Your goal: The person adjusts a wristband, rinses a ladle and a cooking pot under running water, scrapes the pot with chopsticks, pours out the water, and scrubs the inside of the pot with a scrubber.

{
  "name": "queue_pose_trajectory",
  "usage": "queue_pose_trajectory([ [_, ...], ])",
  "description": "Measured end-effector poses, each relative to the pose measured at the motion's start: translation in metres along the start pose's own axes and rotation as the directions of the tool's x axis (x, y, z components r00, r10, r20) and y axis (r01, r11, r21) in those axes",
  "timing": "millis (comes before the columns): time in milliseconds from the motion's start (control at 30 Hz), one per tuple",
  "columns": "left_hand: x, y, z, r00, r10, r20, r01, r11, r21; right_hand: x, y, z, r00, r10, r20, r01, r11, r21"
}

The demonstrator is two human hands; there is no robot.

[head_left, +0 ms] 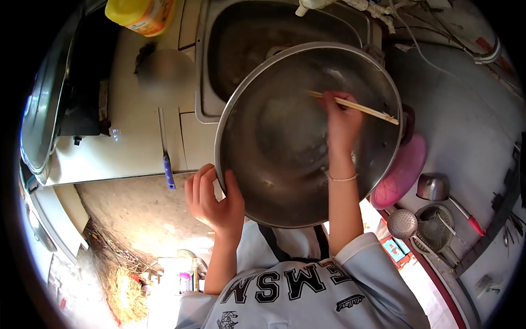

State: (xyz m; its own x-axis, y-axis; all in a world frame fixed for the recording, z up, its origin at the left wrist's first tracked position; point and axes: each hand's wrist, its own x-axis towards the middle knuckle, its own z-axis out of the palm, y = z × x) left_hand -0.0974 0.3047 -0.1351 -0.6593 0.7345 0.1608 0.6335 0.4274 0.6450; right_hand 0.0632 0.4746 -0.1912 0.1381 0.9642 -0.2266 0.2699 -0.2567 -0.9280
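A large, round, grey metal wok [285, 197] tilts over the front edge of the sink, close against my body. My left hand [219, 200] is closed on its lower left rim, thumb on one side and bent fingers on the other. Over the wok's inside, my right hand [344, 123] grips a pair of wooden chopsticks [370, 111], which lie nearly level and point left. The wok's wall looks wet and shiny in spots. A dark handle [408, 125] shows at its right side.
Behind the wok is a steel sink [205, 104] under a white tap [312, 4]. A blue-handled knife [166, 159] lies on the left counter, below a yellow container [137, 13]. On the right are a pink basin [402, 170], a metal ladle [434, 187] and a skimmer [402, 223].
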Motion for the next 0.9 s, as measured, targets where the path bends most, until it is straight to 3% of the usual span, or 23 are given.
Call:
queue_pose_trajectory([
  [33,-0.001,0.0,0.0,1.0,0.003,-0.009,-0.003,1.0,-0.005,-0.005,0.002,0.003,0.999,-0.044,-0.002,0.044,0.996,-0.078],
  [67,-0.001,0.001,0.0,1.0,0.005,-0.006,-0.005,1.0,-0.009,-0.011,0.003,0.008,0.996,0.013,0.085,-0.004,0.994,-0.111],
  [200,-0.006,-0.002,-0.005,0.999,-0.033,0.01,0.034,0.998,-0.051,-0.02,0.006,0.015,0.993,0.08,0.09,-0.071,0.993,-0.099],
  [300,-0.012,-0.009,-0.006,0.998,-0.061,0.007,0.062,0.995,-0.077,-0.01,-0.004,-0.001,0.983,0.0,-0.182,0.028,0.988,0.149],
  [433,-0.034,-0.013,-0.01,0.995,-0.09,0.035,0.093,0.99,-0.108,-0.026,-0.011,0.014,0.958,-0.128,-0.257,0.148,0.987,0.06],
  [500,-0.043,-0.011,-0.012,0.995,-0.101,0.019,0.103,0.99,-0.094,-0.035,-0.007,0.026,0.97,-0.105,-0.219,0.135,0.983,0.128],
  [567,-0.05,-0.011,-0.01,0.993,-0.114,0.015,0.115,0.99,-0.082,-0.047,-0.006,0.033,0.994,0.084,0.073,-0.098,0.972,0.213],
  [600,-0.053,-0.012,-0.009,0.993,-0.117,0.004,0.117,0.989,-0.095,-0.048,-0.006,0.026,0.996,0.037,0.081,-0.043,0.997,0.071],
  [633,-0.056,-0.012,-0.009,0.992,-0.123,-0.012,0.121,0.987,-0.106,-0.043,-0.005,0.019,0.995,0.039,0.087,-0.045,0.997,0.066],
  [733,-0.058,-0.008,-0.007,0.985,-0.171,-0.005,0.169,0.976,-0.14,-0.023,-0.006,0.008,0.934,-0.155,-0.321,0.223,0.957,0.187],
  [833,-0.06,0.01,0.0,0.963,-0.24,-0.12,0.22,0.962,-0.162,-0.033,0.004,0.024,0.933,-0.287,-0.216,0.312,0.946,0.091],
  [900,-0.062,0.012,0.0,0.967,-0.233,-0.099,0.216,0.964,-0.155,-0.044,0.004,0.036,0.927,-0.348,-0.139,0.351,0.936,-0.006],
])
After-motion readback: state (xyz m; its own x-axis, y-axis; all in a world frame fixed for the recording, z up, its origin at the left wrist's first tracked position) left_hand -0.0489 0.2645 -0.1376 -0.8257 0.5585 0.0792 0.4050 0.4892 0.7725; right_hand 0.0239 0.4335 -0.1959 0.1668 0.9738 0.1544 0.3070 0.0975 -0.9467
